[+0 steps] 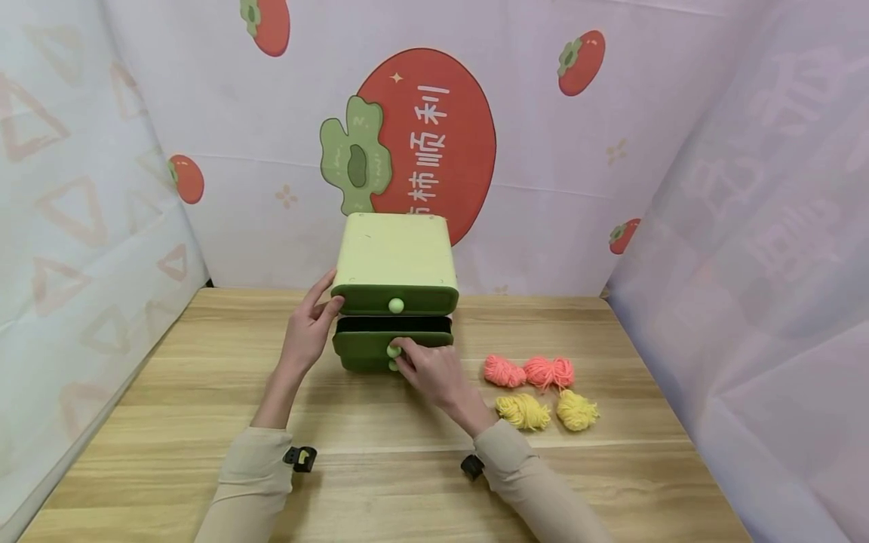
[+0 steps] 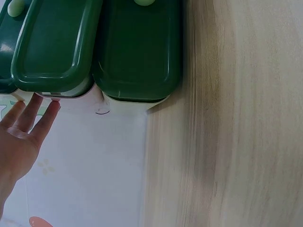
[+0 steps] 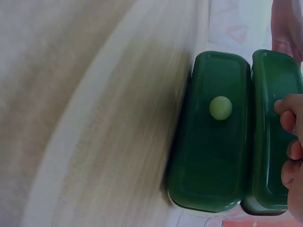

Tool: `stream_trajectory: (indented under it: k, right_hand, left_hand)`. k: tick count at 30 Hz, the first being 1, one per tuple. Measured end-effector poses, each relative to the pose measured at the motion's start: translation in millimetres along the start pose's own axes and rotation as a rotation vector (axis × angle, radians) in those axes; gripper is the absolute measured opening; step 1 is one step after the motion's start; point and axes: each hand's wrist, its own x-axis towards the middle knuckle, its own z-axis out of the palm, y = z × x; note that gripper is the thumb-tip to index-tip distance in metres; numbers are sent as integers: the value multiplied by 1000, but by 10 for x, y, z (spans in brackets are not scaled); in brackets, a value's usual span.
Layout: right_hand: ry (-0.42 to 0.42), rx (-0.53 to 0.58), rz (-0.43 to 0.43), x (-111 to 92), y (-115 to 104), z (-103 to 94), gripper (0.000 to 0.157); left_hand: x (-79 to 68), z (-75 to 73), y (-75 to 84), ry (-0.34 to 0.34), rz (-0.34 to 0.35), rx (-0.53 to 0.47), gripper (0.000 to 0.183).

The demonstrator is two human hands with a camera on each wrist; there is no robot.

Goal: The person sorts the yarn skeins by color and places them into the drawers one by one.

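A small drawer cabinet [image 1: 397, 249] with a pale yellow-green top and dark green fronts stands at the back of the table. Its middle drawer [image 1: 360, 345] sticks out, with a dark gap showing behind the front. My right hand [image 1: 437, 373] pinches that drawer's round light green knob [image 1: 394, 351] between thumb and finger. Against the cabinet's left side rests my left hand [image 1: 308, 332], fingers extended, the thumb by the top drawer [image 1: 363, 299]. In the right wrist view the bottom drawer [image 3: 208, 156] sits flush, below the pulled one.
Two pink yarn bundles [image 1: 539, 372] lie right of the cabinet on the wooden table [image 1: 380, 483]. Two yellow yarn bundles [image 1: 523, 412] lie in front of them. Printed cloth [image 1: 529, 151] hangs behind the table and along both sides.
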Motion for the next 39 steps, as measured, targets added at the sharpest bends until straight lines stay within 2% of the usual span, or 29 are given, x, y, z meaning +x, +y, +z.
stream_trajectory:
  k: [9, 18, 27, 39]
  right_hand:
    - [18, 8, -28, -95, -141, -110, 16]
    - [-11, 17, -38, -169, -269, -225, 14]
    - [-20, 21, -36, -199, -342, -295, 14]
    - [-46, 44, -34, -252, -382, -343, 19]
  left_hand:
    - [3, 2, -18, 6, -23, 2, 52]
    - [8, 4, -34, 6, -12, 2, 52]
    - [95, 33, -361, 32, -8, 12, 51]
    - [99, 43, -383, 36, 0, 10, 50]
